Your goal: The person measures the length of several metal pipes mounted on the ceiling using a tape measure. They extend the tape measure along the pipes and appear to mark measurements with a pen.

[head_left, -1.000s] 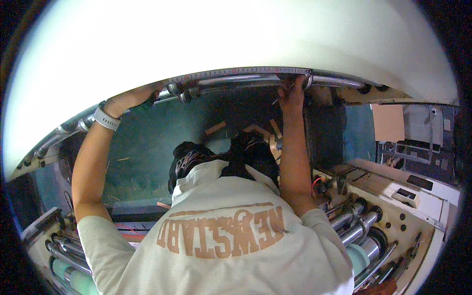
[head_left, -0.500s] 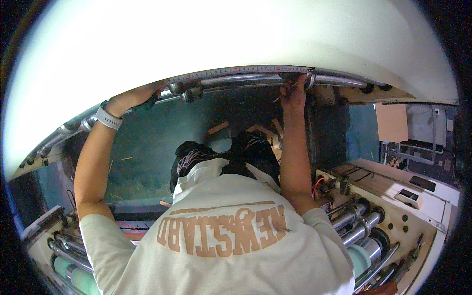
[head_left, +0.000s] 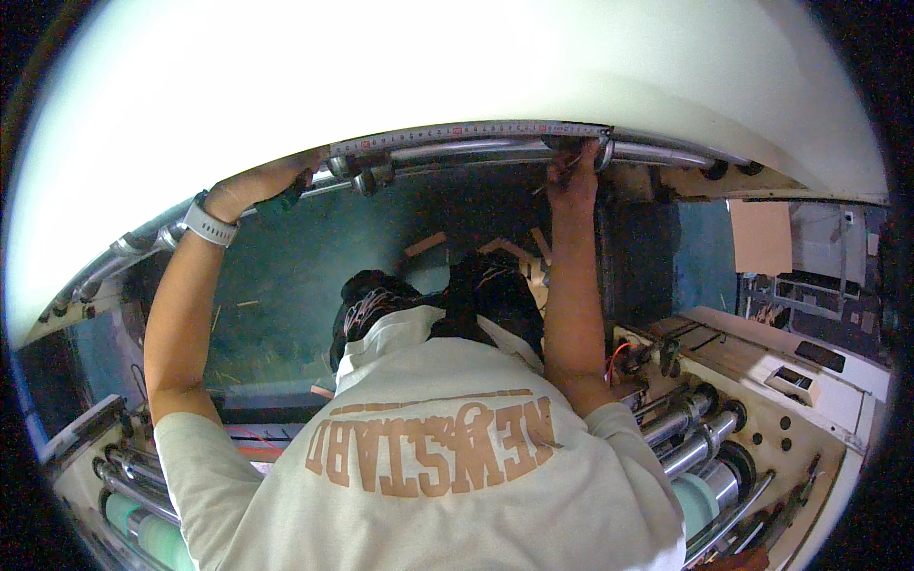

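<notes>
Tape measure point(head_left: 457, 129) extended along metal rods point(head_left: 466, 150), between the left hand point(head_left: 262, 188) and the right hand point(head_left: 575, 176).
The tape lies straight along the near edge of the white panel point(head_left: 457, 57), just beside the rods, with its marked face visible. The left hand, with a pale watch point(head_left: 209, 223) at the wrist, is curled around the dark case at the tape's left end; its fingertips are partly hidden. The right hand is raised to the tape's right end, beside a metal collar point(head_left: 606, 149); its fingers are bent and in shadow, and whether they grip the tape cannot be told.
</notes>
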A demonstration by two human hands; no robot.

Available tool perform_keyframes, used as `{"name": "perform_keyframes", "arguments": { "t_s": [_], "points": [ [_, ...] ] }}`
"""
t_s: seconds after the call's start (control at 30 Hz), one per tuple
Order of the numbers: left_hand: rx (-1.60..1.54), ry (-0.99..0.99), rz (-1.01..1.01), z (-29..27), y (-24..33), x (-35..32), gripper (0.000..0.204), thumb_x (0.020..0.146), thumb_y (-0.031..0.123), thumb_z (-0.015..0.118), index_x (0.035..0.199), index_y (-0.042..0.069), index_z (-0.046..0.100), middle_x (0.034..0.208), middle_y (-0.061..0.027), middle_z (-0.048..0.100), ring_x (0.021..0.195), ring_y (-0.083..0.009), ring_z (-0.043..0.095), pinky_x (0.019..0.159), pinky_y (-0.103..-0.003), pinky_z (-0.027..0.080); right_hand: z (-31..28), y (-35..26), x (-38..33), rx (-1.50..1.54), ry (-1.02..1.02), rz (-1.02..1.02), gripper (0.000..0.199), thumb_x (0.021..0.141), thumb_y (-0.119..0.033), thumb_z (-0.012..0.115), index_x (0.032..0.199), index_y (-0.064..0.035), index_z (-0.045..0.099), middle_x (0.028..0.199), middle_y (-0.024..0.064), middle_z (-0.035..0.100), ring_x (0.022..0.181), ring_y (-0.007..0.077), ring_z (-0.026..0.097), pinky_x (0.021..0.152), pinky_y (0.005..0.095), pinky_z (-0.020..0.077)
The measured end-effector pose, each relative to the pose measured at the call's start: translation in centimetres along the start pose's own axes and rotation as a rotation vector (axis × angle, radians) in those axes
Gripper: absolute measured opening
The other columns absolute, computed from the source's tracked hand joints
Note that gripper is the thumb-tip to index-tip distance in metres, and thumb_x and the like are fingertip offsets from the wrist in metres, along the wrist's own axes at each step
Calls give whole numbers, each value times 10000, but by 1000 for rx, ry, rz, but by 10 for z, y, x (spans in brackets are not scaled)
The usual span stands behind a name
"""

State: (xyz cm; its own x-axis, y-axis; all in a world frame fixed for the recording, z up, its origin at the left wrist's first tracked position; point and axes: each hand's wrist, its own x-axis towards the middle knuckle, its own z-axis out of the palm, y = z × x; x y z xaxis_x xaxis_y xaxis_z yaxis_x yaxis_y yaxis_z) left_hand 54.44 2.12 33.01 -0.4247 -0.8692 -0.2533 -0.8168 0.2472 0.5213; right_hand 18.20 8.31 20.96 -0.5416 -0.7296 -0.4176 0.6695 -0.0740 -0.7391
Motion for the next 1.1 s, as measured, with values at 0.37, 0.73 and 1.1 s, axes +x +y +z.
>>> {"name": "perform_keyframes", "arguments": {
  "t_s": [0.37, 0.73, 1.1],
  "points": [
    [-94, 2, 46, 3, -11, 0, 267, 855, 276, 488, 773, 38, 576, 567, -42, 558, 516, -131, 528, 521, -273, 453, -14, -26, -12, -178, -119, -142, 191, 816, -293, 562, 862, -118, 504, 697, -11, 468, 587, 101, 435, 442, 219, 321],
    [71, 56, 147, 3, -4, 0, 273, 843, 294, 497, 924, 47, 580, 693, -68, 597, 593, -173, 551, 572, -306, 457, -18, -30, 43, -242, -181, -817, 174, 796, -95, 581, 934, -82, 475, 849, 31, 518, 733, 154, 496, 589, 286, 446],
    [214, -3, 218, -4, -8, 4, 235, 825, 258, 488, 917, 75, 604, 815, -107, 614, 726, -218, 571, 696, -346, 450, -24, -45, 38, -419, -180, -568, 393, 807, -263, 511, 1115, -24, 462, 1010, 106, 523, 947, 247, 478, 841, 376, 369]
  ]
}}
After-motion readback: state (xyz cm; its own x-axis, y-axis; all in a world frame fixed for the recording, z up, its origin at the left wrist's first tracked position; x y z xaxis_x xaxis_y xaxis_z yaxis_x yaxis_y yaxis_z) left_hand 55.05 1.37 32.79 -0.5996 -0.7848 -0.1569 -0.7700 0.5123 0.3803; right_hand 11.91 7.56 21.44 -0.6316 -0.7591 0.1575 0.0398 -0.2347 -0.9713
